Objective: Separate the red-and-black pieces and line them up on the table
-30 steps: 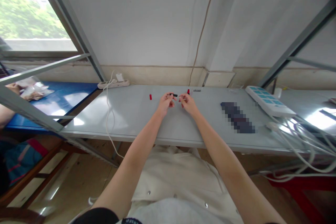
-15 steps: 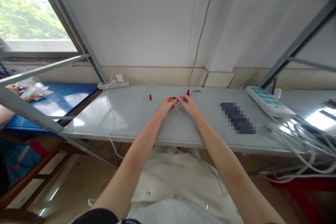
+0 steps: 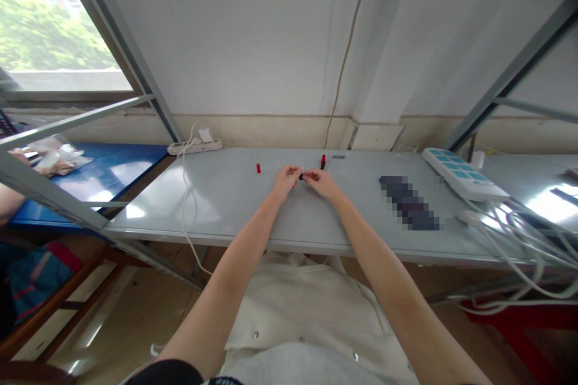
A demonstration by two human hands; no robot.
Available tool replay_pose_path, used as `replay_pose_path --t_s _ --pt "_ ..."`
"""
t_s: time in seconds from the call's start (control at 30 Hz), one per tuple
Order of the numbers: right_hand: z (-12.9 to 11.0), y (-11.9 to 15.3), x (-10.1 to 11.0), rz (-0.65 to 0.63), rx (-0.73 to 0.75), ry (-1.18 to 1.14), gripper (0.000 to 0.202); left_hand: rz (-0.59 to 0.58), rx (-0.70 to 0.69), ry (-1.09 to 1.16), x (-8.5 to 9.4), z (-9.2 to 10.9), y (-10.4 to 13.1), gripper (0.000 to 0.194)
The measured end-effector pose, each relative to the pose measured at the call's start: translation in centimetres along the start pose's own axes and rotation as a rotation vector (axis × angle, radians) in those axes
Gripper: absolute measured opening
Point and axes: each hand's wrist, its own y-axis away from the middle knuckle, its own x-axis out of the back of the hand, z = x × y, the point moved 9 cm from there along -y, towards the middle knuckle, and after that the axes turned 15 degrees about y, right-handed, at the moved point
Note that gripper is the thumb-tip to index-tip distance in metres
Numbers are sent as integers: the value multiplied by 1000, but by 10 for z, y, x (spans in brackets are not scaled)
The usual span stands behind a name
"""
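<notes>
Over the middle of the grey table (image 3: 235, 204), my left hand (image 3: 287, 180) and my right hand (image 3: 321, 183) meet fingertip to fingertip. Between them is a small black piece (image 3: 301, 177), pinched by both hands and mostly covered by the fingers. Its exact kind is too small to make out. Just beyond my right hand lies a red and black tube-like piece (image 3: 323, 161). A small red cylinder (image 3: 258, 168) stands to the left of my left hand. A short row of small dark parts (image 3: 338, 157) lies near the wall.
A white power strip (image 3: 198, 145) with a cable sits at the back left. To the right are a blurred-out dark object (image 3: 409, 203), a larger white and blue socket block (image 3: 460, 173) and tangled white cables (image 3: 524, 240). Another person's arm (image 3: 11, 195) shows at the far left.
My fingers have shifted around the small black piece, and the right fingers have come slightly lower. More of the red and black piece behind my right hand now shows.
</notes>
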Motion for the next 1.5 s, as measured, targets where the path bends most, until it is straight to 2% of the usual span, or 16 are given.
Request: replay_pose_path --t_s 0.4,0.8,0.93,1.03,1.13,1.2,1.33,1.5 --pt "2 -1 -11 -59 41 -84 13 -34 38 -33 -6 -4 1 21" --pt "-10 3 -3 -47 32 141 22 -49 112 -20 -9 -7 4 18" --pt "-1 3 3 -35 -21 271 19 -38 125 -76 -6 -12 2 14" --pt "18 3 20 20 -136 444 15 -18 31 -232 -2 -11 -2 10" --pt "38 5 39 59 -270 554 17 -28 -178 -488 -4 0 -2 7" --pt "49 8 49 77 -358 585 18 -66 -266 -633 -9 3 1 9" --pt "59 12 57 104 -444 599 22 -74 -275 -748 -10 2 2 14" --pt "55 8 51 123 -422 627 22 -77 -279 -748 -11 2 2 15"
